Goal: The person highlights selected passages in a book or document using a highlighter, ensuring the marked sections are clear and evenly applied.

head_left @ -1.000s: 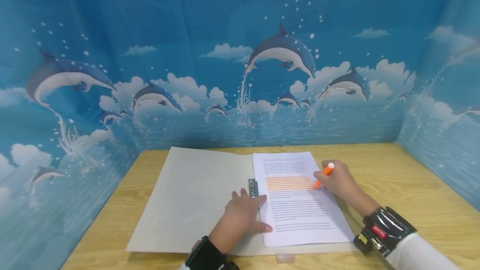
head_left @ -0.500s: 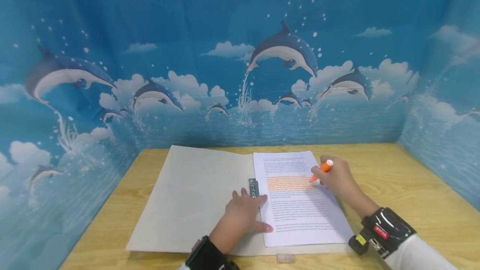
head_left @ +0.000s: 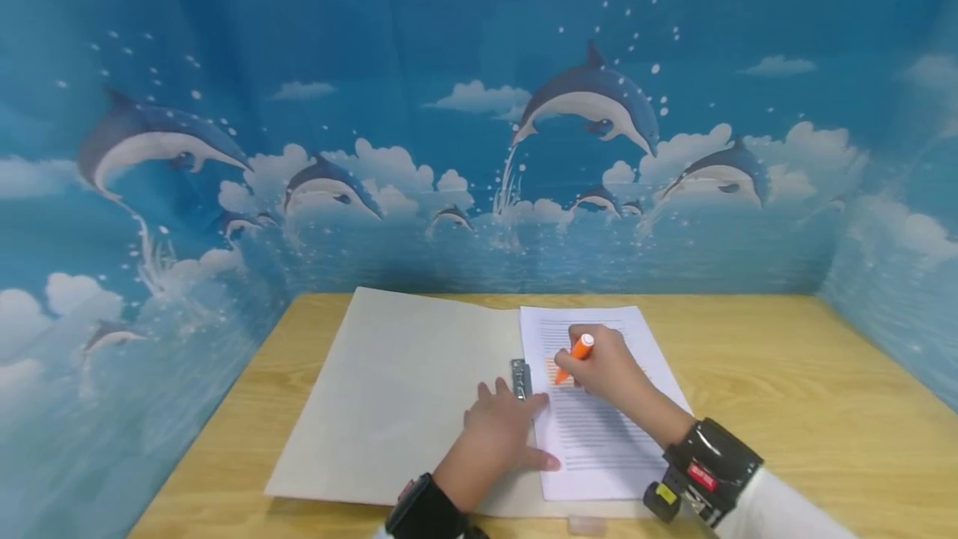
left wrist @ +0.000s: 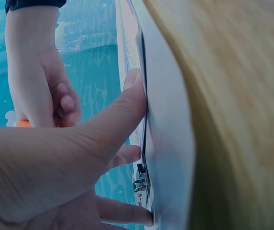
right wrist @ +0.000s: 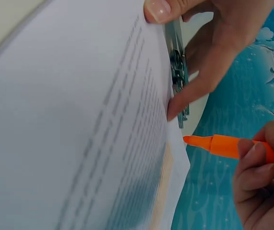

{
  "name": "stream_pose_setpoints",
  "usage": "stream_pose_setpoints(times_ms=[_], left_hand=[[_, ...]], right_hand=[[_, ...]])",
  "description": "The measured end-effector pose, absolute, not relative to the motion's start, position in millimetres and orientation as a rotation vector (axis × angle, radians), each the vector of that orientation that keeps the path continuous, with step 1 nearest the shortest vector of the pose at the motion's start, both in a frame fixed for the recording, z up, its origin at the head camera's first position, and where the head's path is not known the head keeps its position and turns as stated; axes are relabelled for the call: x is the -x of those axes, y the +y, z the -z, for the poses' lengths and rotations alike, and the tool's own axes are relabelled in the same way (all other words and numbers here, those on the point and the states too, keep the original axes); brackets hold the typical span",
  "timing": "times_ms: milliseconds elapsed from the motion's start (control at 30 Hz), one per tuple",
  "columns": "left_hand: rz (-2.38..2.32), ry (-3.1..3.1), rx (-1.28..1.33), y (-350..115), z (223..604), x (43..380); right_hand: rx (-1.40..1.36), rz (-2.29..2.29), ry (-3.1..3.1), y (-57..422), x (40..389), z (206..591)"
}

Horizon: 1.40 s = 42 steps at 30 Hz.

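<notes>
Orange marker (head_left: 575, 356), one, pinched in my right hand (head_left: 608, 363), now moved from the sheet's (head_left: 599, 447) side away from the clip (head_left: 520, 378) to near the clip's right, which I read as a return to a line's start; whether the tip touches, I cannot tell. Right forearm, slanting across the sheet from the side away from the clip. Left hand (head_left: 500, 422), fingers spread, thumb and forefinger on the sheet's edge nearer me than the clip.

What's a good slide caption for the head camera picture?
The right hand holds an orange marker over a printed page on an open folder; the left hand rests at the page's edge.
</notes>
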State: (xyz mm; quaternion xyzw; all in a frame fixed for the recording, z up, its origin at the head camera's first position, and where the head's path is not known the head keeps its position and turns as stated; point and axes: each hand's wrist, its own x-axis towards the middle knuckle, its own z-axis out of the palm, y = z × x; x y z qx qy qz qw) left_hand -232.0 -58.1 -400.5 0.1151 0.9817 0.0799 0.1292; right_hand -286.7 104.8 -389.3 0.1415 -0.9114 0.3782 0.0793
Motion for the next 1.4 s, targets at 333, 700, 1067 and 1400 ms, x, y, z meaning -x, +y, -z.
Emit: stream_pose_setpoints(times_ms=[333, 700, 1067, 1400], left_hand=[[-0.178, 2.878, -0.335, -56, 400, 232], [-0.179, 2.871, -0.300, -58, 397, 228], [-0.185, 2.859, -0.314, -57, 401, 233], [-0.230, 2.843, -0.266, -57, 402, 234]], right_hand=[[-0.409, -1.072, -2.766, 94, 291, 394], [-0.390, -1.129, -2.782, 91, 291, 400], [-0.347, -1.182, -2.779, 96, 294, 400], [-0.325, -1.157, -2.769, 103, 295, 400]])
